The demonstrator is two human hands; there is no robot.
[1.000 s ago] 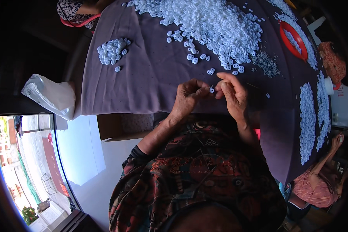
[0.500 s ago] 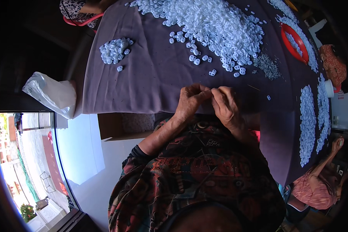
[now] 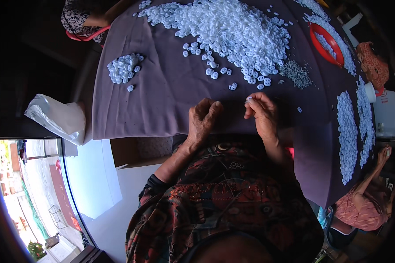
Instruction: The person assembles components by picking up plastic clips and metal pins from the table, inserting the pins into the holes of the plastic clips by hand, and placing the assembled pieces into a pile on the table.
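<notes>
— Carefully now: we pinch one small white piece in our right hand, fingertips closed on it, just short of the big white heap. Our left hand is curled shut; holding anything? We cannot tell.

— Containers?

— Right of the heap, a red bowl holds more white pieces.

A purple-clothed table carries heaps of small white rings and a red bowl.
</notes>
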